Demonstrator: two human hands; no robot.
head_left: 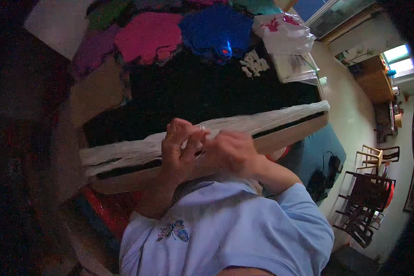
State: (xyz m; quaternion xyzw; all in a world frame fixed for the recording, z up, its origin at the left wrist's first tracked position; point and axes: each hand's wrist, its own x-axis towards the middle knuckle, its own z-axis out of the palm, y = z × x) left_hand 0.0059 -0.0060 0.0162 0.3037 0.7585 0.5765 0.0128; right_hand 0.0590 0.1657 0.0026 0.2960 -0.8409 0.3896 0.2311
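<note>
A long hank of white thread (271, 118) stretches across the front of the dark-topped table. My left hand (175, 146) is raised over its middle, fingers curled in a pinch around a small piece of white thread (185, 144). Close beside it on the right is my right hand (234, 151), bent inward toward the left fingertips. Motion smears its fingers, so their grip is unclear. On the table's black surface (193, 89), beyond the hands, sits a little heap of small white knotted bundles (254, 63).
Along the far side lie pink (149, 37), blue (215, 31) and purple (96, 51) cloth-like pieces. A white plastic bag (285, 34) rests at the far right, and a brown cardboard piece (101, 89) at the left. Dark wooden chairs (365, 195) stand off to the right.
</note>
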